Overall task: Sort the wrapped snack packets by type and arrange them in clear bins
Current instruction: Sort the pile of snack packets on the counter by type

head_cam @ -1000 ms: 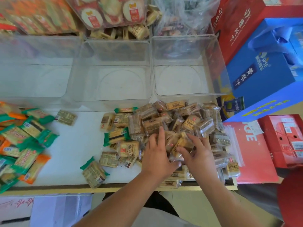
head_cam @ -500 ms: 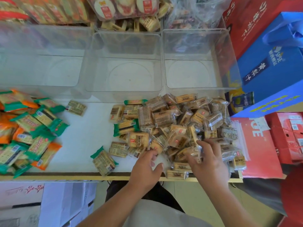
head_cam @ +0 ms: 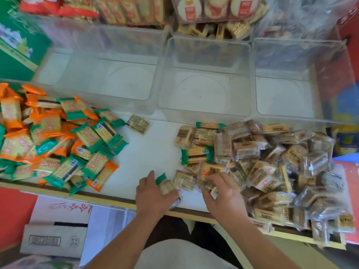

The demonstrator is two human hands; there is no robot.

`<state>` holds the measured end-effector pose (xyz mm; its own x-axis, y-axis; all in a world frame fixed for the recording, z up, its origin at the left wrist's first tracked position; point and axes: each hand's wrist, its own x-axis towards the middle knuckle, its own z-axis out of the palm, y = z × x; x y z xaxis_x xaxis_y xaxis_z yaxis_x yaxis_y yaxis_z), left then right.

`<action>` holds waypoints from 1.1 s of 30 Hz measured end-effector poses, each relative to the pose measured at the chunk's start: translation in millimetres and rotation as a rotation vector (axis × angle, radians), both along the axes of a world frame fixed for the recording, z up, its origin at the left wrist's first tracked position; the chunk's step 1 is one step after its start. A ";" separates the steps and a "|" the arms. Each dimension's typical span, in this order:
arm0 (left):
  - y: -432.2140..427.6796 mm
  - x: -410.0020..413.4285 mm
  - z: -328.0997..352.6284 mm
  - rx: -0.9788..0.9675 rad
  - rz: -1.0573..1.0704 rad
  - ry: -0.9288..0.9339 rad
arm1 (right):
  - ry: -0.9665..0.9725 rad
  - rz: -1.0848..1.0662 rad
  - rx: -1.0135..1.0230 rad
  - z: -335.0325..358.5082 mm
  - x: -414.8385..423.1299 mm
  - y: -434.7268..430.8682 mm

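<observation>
A: Head view, looked down on the white bench [head_cam: 151,150]. Found anything in the clear bins [head_cam: 202,92] yet?

B: No. Counted three, saw nothing inside any. Barely started, by the look of it.

A: Sorted at all?

B: Partly. Saw the orange and green heap [head_cam: 58,144] at the left and the brown heap [head_cam: 272,158] at the right. Spotted a stray green packet [head_cam: 196,155] mixed in with the brown, though.

A: And the grips?

B: Saw the left grip [head_cam: 151,195] holding a green-tipped packet [head_cam: 167,186] near the front edge. Found the right grip [head_cam: 223,197] down in the brown heap; too blurred to tell whether clenched on anything.

A: Around the bench?

B: Saw more snack packs [head_cam: 209,8] behind the bins, a green box [head_cam: 17,45] far left, a cardboard box [head_cam: 52,237] underneath.
</observation>
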<state>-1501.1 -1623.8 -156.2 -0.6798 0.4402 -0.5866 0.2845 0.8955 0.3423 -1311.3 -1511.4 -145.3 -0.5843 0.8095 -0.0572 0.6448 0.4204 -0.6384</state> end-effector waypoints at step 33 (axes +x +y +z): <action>-9.6 -17.5 -16.1 -0.040 -0.306 0.028 | -0.274 -0.369 -0.606 30.5 53.2 -4.4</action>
<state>-1518.5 -1633.4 -172.3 -0.5354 0.6038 -0.5905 0.5514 0.7795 0.2972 -1258.1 -1515.8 -114.7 -0.1823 0.7308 -0.6578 0.8443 -0.2265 -0.4857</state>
